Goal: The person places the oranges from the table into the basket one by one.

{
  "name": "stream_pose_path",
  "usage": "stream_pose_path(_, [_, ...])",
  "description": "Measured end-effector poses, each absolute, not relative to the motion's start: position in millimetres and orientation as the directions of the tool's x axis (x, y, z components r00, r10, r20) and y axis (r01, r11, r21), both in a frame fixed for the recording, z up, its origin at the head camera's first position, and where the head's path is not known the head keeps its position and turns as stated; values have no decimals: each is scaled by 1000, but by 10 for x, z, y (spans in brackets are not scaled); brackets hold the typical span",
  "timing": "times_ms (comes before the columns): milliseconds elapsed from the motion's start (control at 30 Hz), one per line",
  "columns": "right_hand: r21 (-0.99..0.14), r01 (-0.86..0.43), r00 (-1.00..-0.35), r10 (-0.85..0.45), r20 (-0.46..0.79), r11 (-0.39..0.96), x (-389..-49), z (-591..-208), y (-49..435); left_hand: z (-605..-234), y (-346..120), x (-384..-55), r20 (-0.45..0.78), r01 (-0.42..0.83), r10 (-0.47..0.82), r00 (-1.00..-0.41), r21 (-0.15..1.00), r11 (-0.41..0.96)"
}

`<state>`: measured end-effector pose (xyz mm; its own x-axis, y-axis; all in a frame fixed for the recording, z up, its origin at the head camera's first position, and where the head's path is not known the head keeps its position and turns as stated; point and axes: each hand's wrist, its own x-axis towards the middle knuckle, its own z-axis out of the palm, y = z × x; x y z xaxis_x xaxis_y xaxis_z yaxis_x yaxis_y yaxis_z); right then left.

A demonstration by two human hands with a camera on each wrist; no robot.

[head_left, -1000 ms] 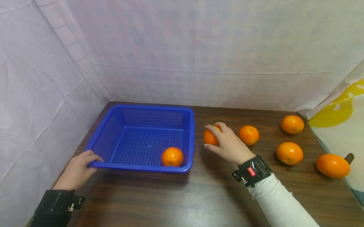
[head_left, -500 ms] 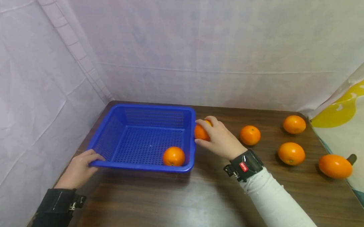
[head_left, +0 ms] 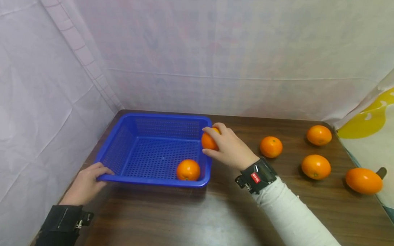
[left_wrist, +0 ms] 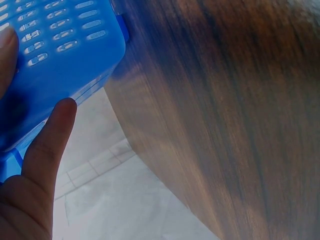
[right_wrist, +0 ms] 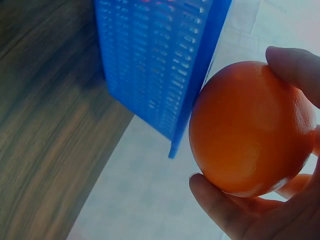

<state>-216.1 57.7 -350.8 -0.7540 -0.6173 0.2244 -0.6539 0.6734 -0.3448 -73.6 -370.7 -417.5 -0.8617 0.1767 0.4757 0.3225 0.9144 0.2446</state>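
A blue plastic basket (head_left: 163,154) with perforated sides stands on the left of the table, and one orange (head_left: 188,169) lies in its near right corner. My left hand (head_left: 85,184) grips the basket's near left corner, with fingers over the rim; in the left wrist view a thumb or finger (left_wrist: 50,145) lies against the blue wall. With my right hand (head_left: 230,147) I hold another orange (right_wrist: 250,130) between thumb and fingers. That held orange is raised at the basket's right rim, partly over it. Part of it is hidden behind the fingers in the head view.
Right of the basket, several more oranges lie apart on the brown wooden table (head_left: 180,220): the closest orange (head_left: 271,147), a far orange (head_left: 319,135), a middle orange (head_left: 316,167) and a rightmost orange (head_left: 363,181). Pale cloth (head_left: 212,58) hangs behind and at the left.
My right hand has carried the held orange left and slightly up, from the table beside the basket to the basket's right rim. The left hand stays on its corner.
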Motion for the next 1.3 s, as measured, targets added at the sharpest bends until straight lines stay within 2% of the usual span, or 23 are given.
stream_pose_path(667, [-302,-712,-699,-681,217,634,-2181,-3472,236,-4167,-3687,-727,457,300,156,-876,263,917])
stream_pose_path(1300, [-272,-708,-691,-718,78,652,-2205,-3562,-35,-4183,-3691,-706,471,318,168,-866,259,912])
